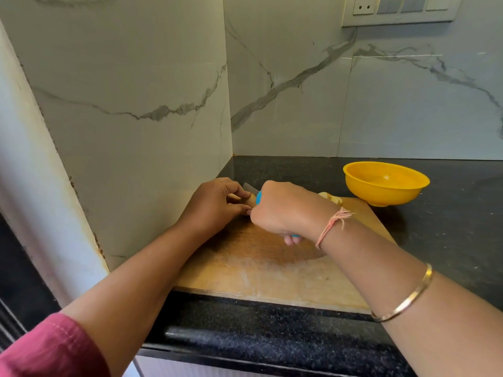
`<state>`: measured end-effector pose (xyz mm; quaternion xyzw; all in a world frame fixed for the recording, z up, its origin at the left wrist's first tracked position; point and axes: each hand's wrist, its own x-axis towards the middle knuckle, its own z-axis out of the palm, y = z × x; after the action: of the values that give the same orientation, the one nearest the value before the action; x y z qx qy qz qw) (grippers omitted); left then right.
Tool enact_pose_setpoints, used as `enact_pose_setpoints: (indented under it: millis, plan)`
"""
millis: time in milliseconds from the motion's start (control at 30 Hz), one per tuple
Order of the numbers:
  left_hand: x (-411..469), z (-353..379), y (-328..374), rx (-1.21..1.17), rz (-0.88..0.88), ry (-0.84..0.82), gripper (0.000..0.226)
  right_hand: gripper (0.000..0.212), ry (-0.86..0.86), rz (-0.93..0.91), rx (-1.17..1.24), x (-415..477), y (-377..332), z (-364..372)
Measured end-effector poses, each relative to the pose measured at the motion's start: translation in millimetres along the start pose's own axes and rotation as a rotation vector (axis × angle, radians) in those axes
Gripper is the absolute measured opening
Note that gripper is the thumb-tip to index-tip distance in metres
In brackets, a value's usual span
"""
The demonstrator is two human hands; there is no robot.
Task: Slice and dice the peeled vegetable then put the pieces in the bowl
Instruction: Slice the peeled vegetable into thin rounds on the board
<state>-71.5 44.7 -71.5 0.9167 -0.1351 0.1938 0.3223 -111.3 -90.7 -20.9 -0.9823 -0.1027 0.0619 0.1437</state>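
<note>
A pale peeled vegetable (250,200) lies on the wooden cutting board (261,270), mostly hidden between my hands. My left hand (215,204) pinches its left end with curled fingers. My right hand (283,210) grips a knife with a blue handle (258,197); its blade (250,188) points left over the vegetable. Pale cut pieces (330,198) lie on the board behind my right wrist. A yellow bowl (385,186) stands on the counter at the board's far right corner and looks to hold nothing.
The board lies on a black granite counter (449,227), tight against a marble side wall (136,118) on the left. A marble back wall (381,104) carries a switch panel (400,9) at the top right. The counter's front edge (245,336) runs below the board.
</note>
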Motion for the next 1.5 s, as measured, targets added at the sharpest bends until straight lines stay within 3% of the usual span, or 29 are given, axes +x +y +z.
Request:
enact_pose_setpoints:
  millis: [400,633,900,1100,1367,1500]
  plan:
    - [5,3,-9,-0.052,-0.105,0.027,0.021,0.046,-0.019,-0.024,-0.025,-34,22,23]
    - [5,5,-11,-0.086,-0.114,0.002,0.018,0.048,-0.023,0.075,0.048,-51,37,9]
    - [5,5,-9,-0.03,-0.084,0.0,0.023,0.037,0.152,-0.037,0.056,-51,28,9]
    - [3,2,-6,-0.009,-0.054,0.016,0.018,0.039,0.097,-0.003,0.017,-46,22,14]
    - [1,1,-2,0.01,-0.009,0.029,0.02,0.018,0.036,-0.003,0.008,-28,7,5]
    - [1,0,-3,-0.009,0.006,0.026,0.017,0.035,0.032,-0.007,0.028,-11,-2,3]
